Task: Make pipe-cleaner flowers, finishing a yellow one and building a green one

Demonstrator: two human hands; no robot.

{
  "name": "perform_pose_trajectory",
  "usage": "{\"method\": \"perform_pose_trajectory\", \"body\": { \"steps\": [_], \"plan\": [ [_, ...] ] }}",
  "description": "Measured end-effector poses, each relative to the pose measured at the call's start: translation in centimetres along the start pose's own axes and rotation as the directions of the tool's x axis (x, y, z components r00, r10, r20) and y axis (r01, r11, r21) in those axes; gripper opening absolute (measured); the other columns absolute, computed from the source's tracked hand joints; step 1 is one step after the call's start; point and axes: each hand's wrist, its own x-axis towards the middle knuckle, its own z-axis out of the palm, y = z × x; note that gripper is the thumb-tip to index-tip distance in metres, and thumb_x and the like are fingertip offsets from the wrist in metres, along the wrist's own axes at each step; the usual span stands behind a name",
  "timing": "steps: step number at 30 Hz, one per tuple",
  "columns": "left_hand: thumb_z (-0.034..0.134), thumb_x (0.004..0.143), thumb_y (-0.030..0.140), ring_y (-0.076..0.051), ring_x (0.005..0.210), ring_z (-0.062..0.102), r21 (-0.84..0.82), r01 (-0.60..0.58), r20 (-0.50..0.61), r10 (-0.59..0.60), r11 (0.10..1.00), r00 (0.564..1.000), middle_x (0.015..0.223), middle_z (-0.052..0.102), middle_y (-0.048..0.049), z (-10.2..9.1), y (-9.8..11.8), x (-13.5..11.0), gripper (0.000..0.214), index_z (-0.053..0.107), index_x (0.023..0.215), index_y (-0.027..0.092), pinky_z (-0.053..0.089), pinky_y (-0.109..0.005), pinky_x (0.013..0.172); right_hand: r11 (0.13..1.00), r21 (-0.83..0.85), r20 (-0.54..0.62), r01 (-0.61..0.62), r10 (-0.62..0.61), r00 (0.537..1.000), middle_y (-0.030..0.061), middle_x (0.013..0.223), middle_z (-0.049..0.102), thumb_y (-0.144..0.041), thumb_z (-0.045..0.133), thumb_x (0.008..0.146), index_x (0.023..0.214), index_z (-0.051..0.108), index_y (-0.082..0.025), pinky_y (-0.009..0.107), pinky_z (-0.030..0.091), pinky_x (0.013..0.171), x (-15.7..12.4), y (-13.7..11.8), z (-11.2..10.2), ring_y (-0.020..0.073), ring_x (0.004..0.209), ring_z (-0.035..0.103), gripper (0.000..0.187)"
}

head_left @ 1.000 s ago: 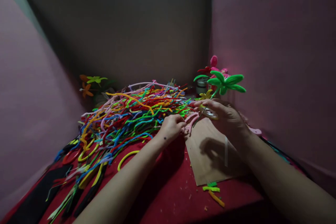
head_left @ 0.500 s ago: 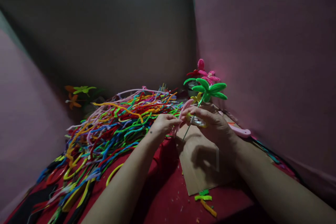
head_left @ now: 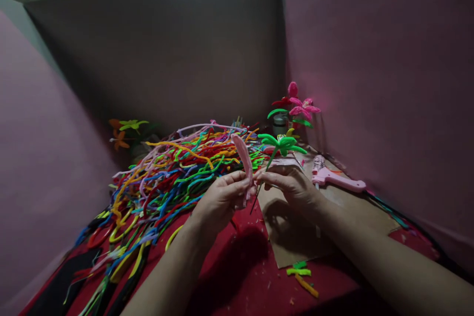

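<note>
My left hand [head_left: 220, 197] pinches a pale pink fuzzy pipe-cleaner strip [head_left: 242, 155], which stands up from the fingers and curves to the left at its top. In my right hand [head_left: 296, 188] is the dark thin stem of a green pipe-cleaner flower [head_left: 283, 144], its petals spread above the knuckles and the stem's lower end sticking out below. The fingertips of both hands nearly meet; whether they touch is hard to tell. Under the right hand lies a sheet of brown cardboard [head_left: 292, 237].
A large heap of coloured pipe cleaners [head_left: 174, 173] covers the left of the red cloth [head_left: 237, 271]. A pink glue gun [head_left: 338, 178] rests on the cardboard at right. Pink flowers [head_left: 304, 107] stand behind, orange ones [head_left: 119, 140] at far left. Cut scraps [head_left: 305, 281] lie in front.
The pink strip has come upright in my left hand. My right hand has lowered and tilted the green flower, and the glue gun shows more. The view has shifted slightly left.
</note>
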Motion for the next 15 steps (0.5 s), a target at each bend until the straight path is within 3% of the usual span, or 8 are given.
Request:
{"method": "perform_pose_trajectory", "body": {
  "steps": [6, 9, 15],
  "plan": [
    [0.065, 0.071, 0.026, -0.002, 0.045, 0.032, 0.060, -0.074, -0.032, 0.076, 0.995, 0.997, 0.057, 0.048, 0.0014, -0.2, -0.6, -0.4, 0.017, 0.061, 0.073, 0.010, 0.020, -0.016, 0.042, 0.996, -0.091, 0.018, 0.017, -0.015, 1.000, 0.0007, 0.067, 0.064, -0.032, 0.060, 0.075, 0.069, 0.070, -0.021, 0.030, 0.041, 0.070, -0.5, -0.5, 0.5, 0.0167, 0.070, 0.057, 0.016],
    [0.067, 0.070, 0.028, -0.003, 0.044, 0.032, 0.063, -0.084, -0.077, 0.089, 0.994, 0.993, 0.055, 0.047, 0.0026, 0.0, -0.8, -0.3, 0.018, 0.061, 0.072, 0.011, 0.021, -0.016, 0.043, 0.998, -0.060, 0.017, 0.009, -0.008, 1.000, 0.0003, 0.072, 0.065, -0.030, 0.061, 0.074, 0.068, 0.070, -0.024, 0.031, 0.041, 0.073, -0.6, -0.6, 0.7, 0.0173, 0.074, 0.057, 0.013],
    [0.071, 0.065, 0.024, -0.002, 0.042, 0.037, 0.033, -0.121, -0.110, 0.124, 0.992, 0.986, 0.052, 0.050, 0.0046, 0.3, -1.2, -0.1, 0.019, 0.056, 0.068, 0.014, 0.024, -0.015, 0.043, 0.996, -0.075, -0.040, -0.038, 0.036, 0.999, -0.0020, 0.062, 0.057, -0.033, 0.065, 0.071, 0.061, 0.068, -0.023, 0.029, 0.038, 0.069, -0.8, -0.4, 1.1, 0.0153, 0.066, 0.050, 0.013]
  ]
}}
